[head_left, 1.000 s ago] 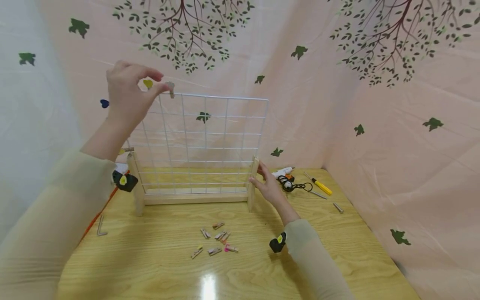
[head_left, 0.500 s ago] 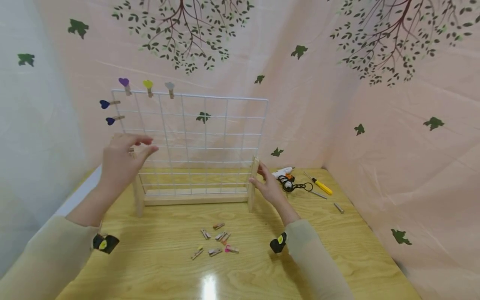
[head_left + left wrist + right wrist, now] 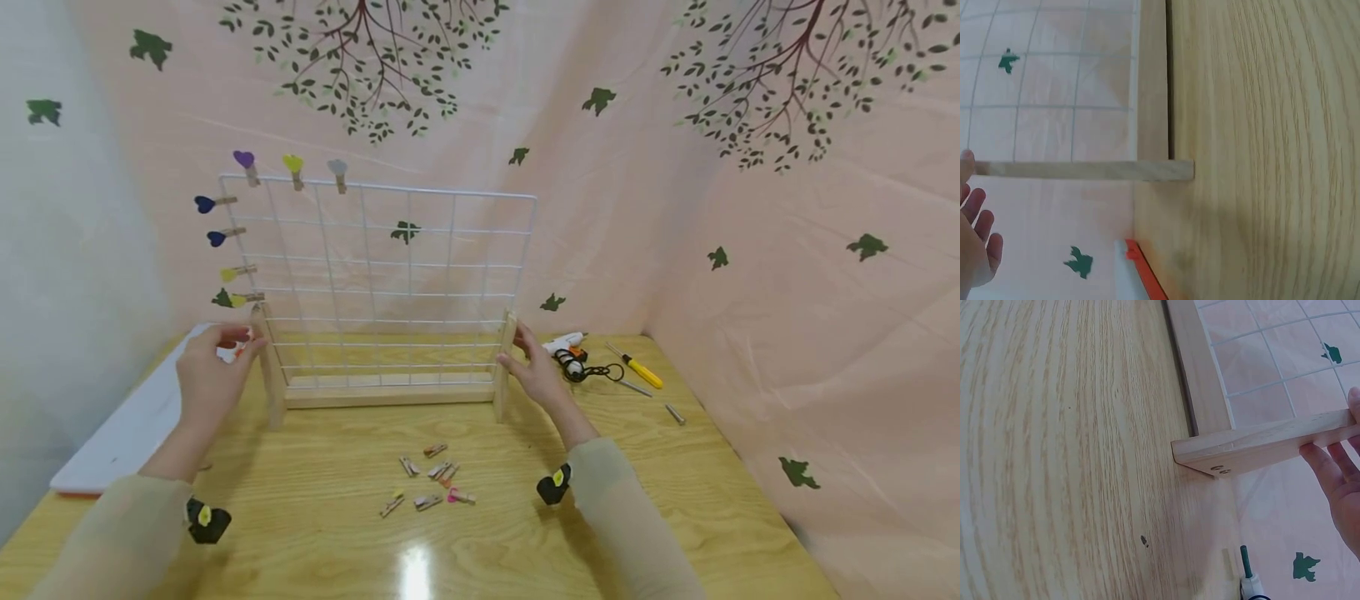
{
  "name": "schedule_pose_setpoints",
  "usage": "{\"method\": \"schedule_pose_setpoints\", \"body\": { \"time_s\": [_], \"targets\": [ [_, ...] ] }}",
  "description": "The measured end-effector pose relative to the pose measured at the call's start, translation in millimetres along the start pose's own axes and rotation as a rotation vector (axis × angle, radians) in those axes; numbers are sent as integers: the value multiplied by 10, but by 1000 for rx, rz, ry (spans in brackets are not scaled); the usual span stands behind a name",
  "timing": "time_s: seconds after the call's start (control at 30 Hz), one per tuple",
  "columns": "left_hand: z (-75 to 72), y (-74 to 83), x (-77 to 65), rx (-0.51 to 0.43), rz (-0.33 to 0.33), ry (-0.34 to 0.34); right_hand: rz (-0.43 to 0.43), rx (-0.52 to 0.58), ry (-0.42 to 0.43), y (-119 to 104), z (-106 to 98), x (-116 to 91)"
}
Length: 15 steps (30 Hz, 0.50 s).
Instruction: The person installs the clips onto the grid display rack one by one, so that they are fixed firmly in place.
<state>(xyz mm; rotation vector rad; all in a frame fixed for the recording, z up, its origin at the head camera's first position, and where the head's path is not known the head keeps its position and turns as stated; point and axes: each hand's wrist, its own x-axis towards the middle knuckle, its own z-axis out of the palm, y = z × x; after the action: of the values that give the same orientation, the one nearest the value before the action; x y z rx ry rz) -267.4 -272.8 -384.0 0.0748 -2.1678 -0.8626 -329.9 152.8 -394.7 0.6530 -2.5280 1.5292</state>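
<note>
A white wire grid panel [image 3: 390, 267] stands upright in a wooden frame on the table. My right hand [image 3: 538, 371] grips the right wooden post [image 3: 504, 375], thumb in front and fingers behind its outer side. At the left wooden post [image 3: 272, 375] is my left hand [image 3: 210, 367], fingertips right at the post's outer edge, with a gap between thumb and fingers. Heart-topped clothespins are clipped along the grid: purple [image 3: 244, 160], yellow [image 3: 294, 165] and grey [image 3: 337, 170] hearts on top, navy [image 3: 204, 204] and yellow ones down the left side.
Several small wooden clothespins [image 3: 429, 502] lie on the table before the frame. Behind the left hand is a white board [image 3: 112, 454] with a red edge. A glue gun [image 3: 564, 343], yellow-handled screwdriver [image 3: 643, 373] and bolt [image 3: 675, 414] lie at right.
My left hand has come down from the grey-heart clothespin at the top edge to the left post, uncovering the clothespins on that side. The right hand stays at the right post.
</note>
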Motion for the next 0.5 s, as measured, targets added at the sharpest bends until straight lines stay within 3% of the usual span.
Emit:
{"method": "schedule_pose_setpoints", "body": {
  "time_s": [0.13,0.37,0.5],
  "targets": [
    [8,-148,34,-24,-24,-139,-12,2,2,4,12,1],
    [67,-356,104,-192,-20,-470,-6,7,4,-13,6,-10],
    [104,-434,95,-275,-16,-565,-12,-1,10,-9,3,-6]
  ]
}}
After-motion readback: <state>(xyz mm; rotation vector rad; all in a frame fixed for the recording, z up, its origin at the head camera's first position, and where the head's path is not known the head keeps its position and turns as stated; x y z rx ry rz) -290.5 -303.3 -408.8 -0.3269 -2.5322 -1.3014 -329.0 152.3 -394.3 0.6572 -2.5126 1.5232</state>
